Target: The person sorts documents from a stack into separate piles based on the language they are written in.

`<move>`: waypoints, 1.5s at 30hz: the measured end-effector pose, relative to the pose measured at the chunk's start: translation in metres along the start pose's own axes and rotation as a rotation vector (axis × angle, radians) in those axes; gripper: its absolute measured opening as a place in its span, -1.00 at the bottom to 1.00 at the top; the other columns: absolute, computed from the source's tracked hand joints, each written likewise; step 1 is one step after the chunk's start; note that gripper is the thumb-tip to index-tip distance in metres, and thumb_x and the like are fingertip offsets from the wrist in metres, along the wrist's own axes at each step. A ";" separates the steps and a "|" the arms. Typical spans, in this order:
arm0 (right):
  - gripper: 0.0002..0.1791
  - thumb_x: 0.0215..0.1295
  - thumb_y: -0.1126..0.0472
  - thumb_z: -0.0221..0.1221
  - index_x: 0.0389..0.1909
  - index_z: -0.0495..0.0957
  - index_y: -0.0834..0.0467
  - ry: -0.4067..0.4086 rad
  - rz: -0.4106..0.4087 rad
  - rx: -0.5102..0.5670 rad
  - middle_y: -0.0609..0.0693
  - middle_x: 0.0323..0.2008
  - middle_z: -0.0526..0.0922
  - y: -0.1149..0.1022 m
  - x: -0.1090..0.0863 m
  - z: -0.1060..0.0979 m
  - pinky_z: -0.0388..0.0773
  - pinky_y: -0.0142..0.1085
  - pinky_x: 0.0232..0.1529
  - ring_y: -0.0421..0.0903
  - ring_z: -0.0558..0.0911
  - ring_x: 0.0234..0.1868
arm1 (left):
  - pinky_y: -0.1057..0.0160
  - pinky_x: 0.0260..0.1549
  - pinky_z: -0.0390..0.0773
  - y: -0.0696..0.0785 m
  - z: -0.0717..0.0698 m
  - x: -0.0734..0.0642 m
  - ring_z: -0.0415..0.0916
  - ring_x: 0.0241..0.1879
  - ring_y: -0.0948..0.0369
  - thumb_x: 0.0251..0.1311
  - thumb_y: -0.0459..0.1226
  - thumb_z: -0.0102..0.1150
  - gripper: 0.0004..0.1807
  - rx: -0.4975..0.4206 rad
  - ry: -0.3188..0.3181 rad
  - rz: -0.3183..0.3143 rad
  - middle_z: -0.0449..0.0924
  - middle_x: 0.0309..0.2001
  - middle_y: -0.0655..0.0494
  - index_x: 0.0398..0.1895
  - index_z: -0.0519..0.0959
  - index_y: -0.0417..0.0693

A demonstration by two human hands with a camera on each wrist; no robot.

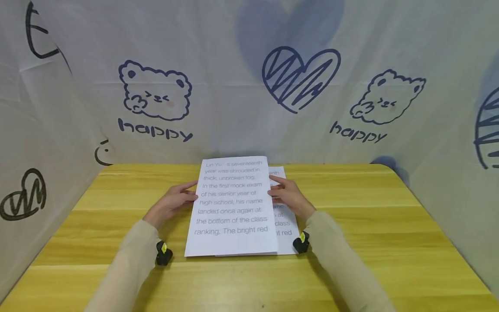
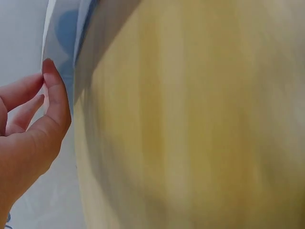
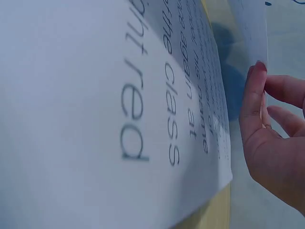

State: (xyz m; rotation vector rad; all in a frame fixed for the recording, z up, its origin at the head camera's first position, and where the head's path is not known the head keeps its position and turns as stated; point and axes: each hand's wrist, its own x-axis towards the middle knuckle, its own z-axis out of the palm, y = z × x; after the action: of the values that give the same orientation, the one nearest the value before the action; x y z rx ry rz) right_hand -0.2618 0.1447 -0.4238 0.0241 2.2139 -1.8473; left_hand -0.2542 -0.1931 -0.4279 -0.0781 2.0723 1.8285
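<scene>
A white sheet of paper (image 1: 231,208) printed with large grey text is held by both hands, one at each side edge. My left hand (image 1: 171,203) pinches the left edge between thumb and fingers, which the left wrist view shows close up. At the opposite edge, the right hand (image 3: 271,129) pinches the same sheet. Beneath it lies a second printed sheet (image 1: 286,245), mostly covered, with its right side showing. In the right wrist view the held sheet (image 3: 256,40) stands raised above this lower paper. Whether more sheets lie underneath, I cannot tell.
A yellow wood-grain table (image 1: 366,255) carries the papers. Behind it hangs a white cloth (image 1: 230,117) with drawn hearts, bears and the word happy. Small black devices (image 1: 163,253) are worn at the wrists.
</scene>
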 end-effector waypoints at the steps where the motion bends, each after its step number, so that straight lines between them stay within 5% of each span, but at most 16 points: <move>1: -0.32 0.28 0.46 0.14 0.43 0.22 0.18 -0.004 -0.008 -0.006 0.20 -0.14 0.52 0.000 0.001 0.004 0.61 -0.27 -0.18 -0.05 0.57 -0.26 | 0.22 0.05 0.49 -0.001 -0.003 -0.001 0.50 -0.07 0.12 0.35 -0.50 -0.03 -0.32 0.000 0.002 -0.001 0.40 0.18 -0.30 0.51 0.05 -0.15; 10: -0.30 0.24 0.48 0.17 0.42 0.25 0.18 -0.005 -0.016 -0.039 0.17 -0.20 0.55 -0.005 0.004 0.032 0.63 -0.27 -0.21 -0.08 0.60 -0.32 | 0.27 -0.02 0.53 -0.011 -0.027 -0.014 0.53 -0.08 0.16 0.35 -0.51 -0.05 -0.29 -0.008 -0.006 0.012 0.38 0.21 -0.35 0.51 -0.02 -0.19; 24: -0.31 0.25 0.46 0.18 0.41 0.28 0.16 -0.001 -0.010 -0.004 0.16 -0.20 0.57 -0.003 0.008 0.052 0.63 -0.31 -0.28 -0.10 0.61 -0.35 | 0.39 -0.06 0.51 -0.001 -0.049 -0.025 0.48 -0.13 0.24 0.35 -0.43 0.02 -0.33 0.084 0.037 0.032 0.43 0.01 -0.11 0.49 0.06 -0.18; 45: -0.31 0.23 0.46 0.18 0.40 0.31 0.09 -0.027 -0.008 0.046 0.18 -0.08 0.58 -0.017 0.023 0.105 0.63 -0.29 -0.24 -0.12 0.62 -0.33 | 0.43 -0.13 0.52 -0.009 -0.098 -0.035 0.49 -0.20 0.36 0.37 -0.43 0.00 -0.33 0.125 0.102 0.049 0.48 -0.08 0.09 0.48 0.02 -0.25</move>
State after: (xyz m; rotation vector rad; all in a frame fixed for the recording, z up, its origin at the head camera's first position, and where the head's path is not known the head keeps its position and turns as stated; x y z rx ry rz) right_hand -0.2676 0.0362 -0.4285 -0.0011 2.1563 -1.8917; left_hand -0.2422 -0.2964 -0.4170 -0.0898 2.2736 1.7516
